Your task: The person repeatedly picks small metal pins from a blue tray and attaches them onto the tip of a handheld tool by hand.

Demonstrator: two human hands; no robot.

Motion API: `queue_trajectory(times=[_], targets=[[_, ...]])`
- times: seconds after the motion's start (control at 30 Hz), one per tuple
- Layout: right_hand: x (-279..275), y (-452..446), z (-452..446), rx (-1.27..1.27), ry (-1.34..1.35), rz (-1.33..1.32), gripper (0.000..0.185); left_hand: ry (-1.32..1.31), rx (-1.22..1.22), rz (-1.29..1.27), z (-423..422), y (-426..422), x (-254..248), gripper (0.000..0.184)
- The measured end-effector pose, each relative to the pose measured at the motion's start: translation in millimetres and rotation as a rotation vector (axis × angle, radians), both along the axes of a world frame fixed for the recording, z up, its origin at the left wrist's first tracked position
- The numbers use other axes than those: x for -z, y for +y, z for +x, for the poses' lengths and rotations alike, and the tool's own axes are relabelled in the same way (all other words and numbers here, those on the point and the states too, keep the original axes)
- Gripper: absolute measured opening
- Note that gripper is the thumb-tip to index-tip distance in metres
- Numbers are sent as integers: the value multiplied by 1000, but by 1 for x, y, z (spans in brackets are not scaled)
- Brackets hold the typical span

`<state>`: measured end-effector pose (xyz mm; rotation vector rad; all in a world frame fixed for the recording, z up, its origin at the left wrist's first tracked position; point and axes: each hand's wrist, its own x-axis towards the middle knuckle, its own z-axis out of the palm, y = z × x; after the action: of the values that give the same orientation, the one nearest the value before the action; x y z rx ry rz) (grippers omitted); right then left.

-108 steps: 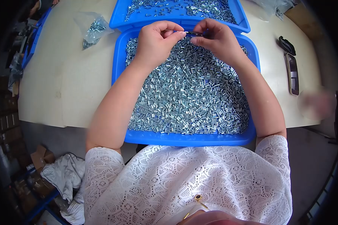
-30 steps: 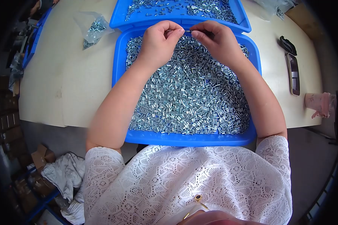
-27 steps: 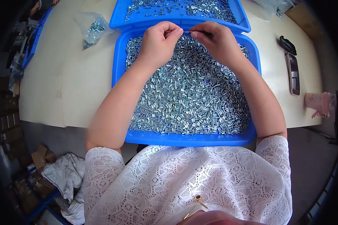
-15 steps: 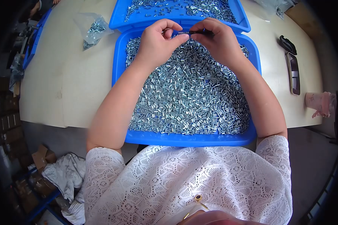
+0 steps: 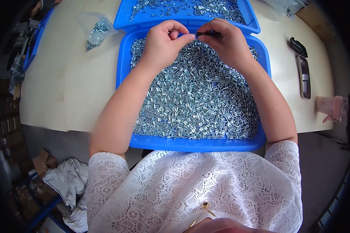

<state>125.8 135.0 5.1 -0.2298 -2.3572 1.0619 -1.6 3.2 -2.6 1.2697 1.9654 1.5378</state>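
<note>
Over the far part of a blue tray (image 5: 198, 145) full of small metal pins (image 5: 194, 101), both hands meet almost fingertip to fingertip. My right hand (image 5: 231, 44) is closed around a slim black tool (image 5: 202, 33) whose narrow end points left. My left hand (image 5: 163, 44) has thumb and forefinger brought together just left of that end. Whatever lies between those left fingers is too small or hidden to make out.
A second blue tray (image 5: 179, 20) with more pins adjoins the far side. Left on the table lies a plastic bag (image 5: 98, 31) of pins. To the right are a black case (image 5: 298, 47), a phone (image 5: 305, 76) and a pink cup (image 5: 327, 105).
A small metallic piece showed between the fingertips at the tool's end; it no longer shows there clearly. Both hands have stayed in nearly the same place.
</note>
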Motion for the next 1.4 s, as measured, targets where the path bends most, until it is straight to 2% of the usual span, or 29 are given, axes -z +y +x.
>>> queue_trajectory(times=[0.03,0.1,0.23,0.3,0.43,0.5,0.63,0.7,0.83,0.9,1.03,1.1,1.23,1.3,1.4], targets=[[0,0,0,-2,2,3,15,0,0,0,0,1,-1,23],[0,1,0,-5,2,-7,15,-173,-27,-49,2,3,-5,18],[-1,1,0,-6,-3,11,16,-217,-58,-18,3,2,-3,17],[-1,1,0,-3,-6,0,16,8,-39,20,2,0,-2,24],[-1,0,1,1,-8,-1,15,2,-7,-16,1,0,-3,23],[0,0,0,1,-8,-15,16,-135,-22,-134,3,0,-10,17],[0,1,0,4,-16,-18,16,-206,-61,5,4,3,-3,16],[0,1,0,4,-10,-11,16,24,-38,43,2,1,-3,24],[-1,0,0,9,-12,-18,16,20,-15,6,0,0,-4,25],[0,0,0,2,-7,-27,16,-167,-11,-212,1,-2,-13,17],[1,1,-1,0,12,-41,15,-247,-69,-117,-1,1,-2,19],[1,1,0,1,10,-41,15,16,-79,63,0,3,0,27],[-1,0,0,10,-17,-30,15,49,-45,17,1,1,-3,33],[0,1,0,2,2,-51,15,-163,-45,-51,-2,0,-3,32],[-3,0,0,3,28,-60,15,-305,-90,-115,-8,1,0,32]])
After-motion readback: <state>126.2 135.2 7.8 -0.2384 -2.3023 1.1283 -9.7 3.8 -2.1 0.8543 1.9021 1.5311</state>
